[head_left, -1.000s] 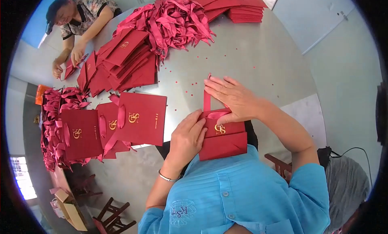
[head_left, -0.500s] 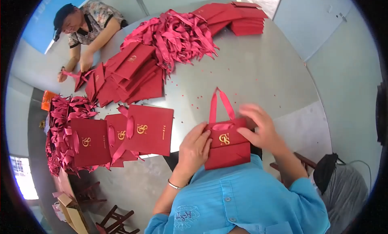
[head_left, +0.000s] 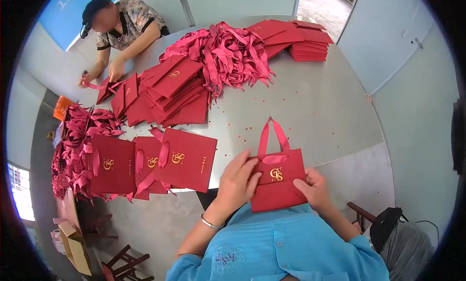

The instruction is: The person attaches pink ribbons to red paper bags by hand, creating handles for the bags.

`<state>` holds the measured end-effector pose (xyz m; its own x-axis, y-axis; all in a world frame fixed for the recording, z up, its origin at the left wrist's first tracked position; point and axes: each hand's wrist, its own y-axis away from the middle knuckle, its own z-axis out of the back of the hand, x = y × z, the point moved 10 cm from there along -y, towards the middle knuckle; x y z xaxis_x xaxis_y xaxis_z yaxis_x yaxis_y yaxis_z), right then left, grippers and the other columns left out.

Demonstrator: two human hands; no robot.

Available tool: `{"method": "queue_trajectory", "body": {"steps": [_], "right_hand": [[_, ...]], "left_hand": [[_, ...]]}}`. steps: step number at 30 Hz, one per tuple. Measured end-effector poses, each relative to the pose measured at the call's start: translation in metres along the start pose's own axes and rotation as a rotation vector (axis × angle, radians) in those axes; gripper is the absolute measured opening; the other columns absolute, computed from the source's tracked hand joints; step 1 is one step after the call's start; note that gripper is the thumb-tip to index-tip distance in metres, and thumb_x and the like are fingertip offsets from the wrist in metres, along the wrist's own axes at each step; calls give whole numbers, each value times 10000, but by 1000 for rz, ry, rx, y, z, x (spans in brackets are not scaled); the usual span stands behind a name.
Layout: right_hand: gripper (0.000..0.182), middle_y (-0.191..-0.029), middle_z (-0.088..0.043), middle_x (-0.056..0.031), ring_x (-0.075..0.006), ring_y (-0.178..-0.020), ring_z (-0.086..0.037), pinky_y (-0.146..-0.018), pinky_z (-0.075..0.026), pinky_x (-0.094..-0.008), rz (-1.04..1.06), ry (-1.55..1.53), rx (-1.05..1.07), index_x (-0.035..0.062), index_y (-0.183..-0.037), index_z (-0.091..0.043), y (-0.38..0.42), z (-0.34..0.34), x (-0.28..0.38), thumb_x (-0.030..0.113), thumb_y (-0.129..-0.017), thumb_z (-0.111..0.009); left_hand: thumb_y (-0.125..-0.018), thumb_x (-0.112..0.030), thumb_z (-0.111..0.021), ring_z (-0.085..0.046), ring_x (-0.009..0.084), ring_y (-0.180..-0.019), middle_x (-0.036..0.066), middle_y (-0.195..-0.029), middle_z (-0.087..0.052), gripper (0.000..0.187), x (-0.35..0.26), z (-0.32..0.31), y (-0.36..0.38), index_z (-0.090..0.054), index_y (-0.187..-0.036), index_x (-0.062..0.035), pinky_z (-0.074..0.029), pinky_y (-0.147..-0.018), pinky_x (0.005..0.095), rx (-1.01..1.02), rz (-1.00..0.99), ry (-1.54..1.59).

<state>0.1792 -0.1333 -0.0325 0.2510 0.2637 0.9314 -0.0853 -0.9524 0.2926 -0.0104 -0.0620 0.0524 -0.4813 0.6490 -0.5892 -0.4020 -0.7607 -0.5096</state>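
Red bag, flat-faced, gold lettering just above a crosswise fold, pink ribbon handle extended, located at the worktop's near edge, left hand and right hand clamped on its opposite sides.

1 held bag, 3 bags nr L hand.

Lighting bright, diffuse, fairly even. Window at lower left burns out to white; doorway at top is also very bright. Bench shows a soft pale sheen; floor dimmer. Round wide field: black corners, blue-violet fringe, strong bending near the rim. Gold letters on the held red bag fairly crisp; fine print at left unreadable.
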Motion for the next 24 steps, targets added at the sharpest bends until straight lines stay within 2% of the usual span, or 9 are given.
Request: {"method": "queue_trajectory", "body": {"steps": [6,8,9,11,15,17,18,20,24], "right_hand": [[212,-955,-682,-34,-64,-863,-607,-712,-512,-264,252,377,-99,-16,-1077,-626,-27,15,123,7,-867,-607],[217,-886,-689,-45,-104,-778,-631,-647,-509,-294,673,794,-225,8,-1050,-640,-14,-12,186,17,-833,-652],[217,-886,-689,-45,-104,-778,-631,-647,-509,-294,676,799,-228,8,-1050,-640,-18,-18,188,17,-833,-652],[287,-925,-677,-70,-189,-776,-640,-638,-505,-316,1178,1365,-335,33,-1055,-642,5,-70,200,55,-778,-711],[370,-1031,-655,-101,-272,-853,-621,-705,-514,-357,1124,1465,-230,44,-1071,-644,-9,-108,146,115,-727,-757],[410,-1127,-633,-104,-278,-961,-612,-799,-505,-382,920,1436,69,41,-1069,-648,-19,-120,112,180,-710,-788],[410,-1127,-633,-104,-278,-961,-612,-799,-505,-382,915,1431,70,41,-1069,-648,-20,-119,110,180,-710,-788],[450,-1138,-632,-133,-306,-1011,-608,-870,-488,-406,887,1054,118,36,-1066,-655,-21,-106,120,230,-690,-809],[482,-1187,-617,-154,-321,-1065,-599,-924,-465,-416,893,1126,-144,22,-1076,-654,-47,-65,133,262,-689,-812]], "left_hand": [[-771,-31,-685,-629,320,-1044,194,-1239,-597,341,34,24,13,-616,-1103,5,-516,-868,355,-16,167,94],[-775,-37,-685,-640,314,-1014,188,-1211,-615,339,35,24,12,-618,-1105,3,-522,-857,357,-22,163,118],[-770,-36,-690,-637,316,-1014,187,-1199,-618,333,32,23,13,-620,-1093,6,-521,-860,367,-15,142,95],[-765,-36,-696,-633,318,-1013,186,-1187,-621,327,30,21,14,-622,-1081,9,-520,-864,377,-13,127,70],[-741,-27,-700,-605,346,-1022,192,-1126,-623,287,18,13,10,-625,-1015,17,-492,-885,414,-6,13,-105],[-727,-20,-698,-583,361,-1025,192,-1112,-613,263,14,11,10,-623,-976,21,-480,-882,429,4,-22,-133],[-727,-20,-698,-583,361,-1025,192,-1112,-613,263,16,12,10,-623,-976,21,-480,-882,429,11,-19,-134],[-730,-6,-690,-599,365,-1004,193,-1106,-623,256,22,16,8,-626,-976,23,-489,-876,423,27,24,-20],[-777,10,-654,-616,335,-1052,186,-1154,-625,214,-2,39,-8,-623,-988,29,-488,-911,389,48,98,137]]}}
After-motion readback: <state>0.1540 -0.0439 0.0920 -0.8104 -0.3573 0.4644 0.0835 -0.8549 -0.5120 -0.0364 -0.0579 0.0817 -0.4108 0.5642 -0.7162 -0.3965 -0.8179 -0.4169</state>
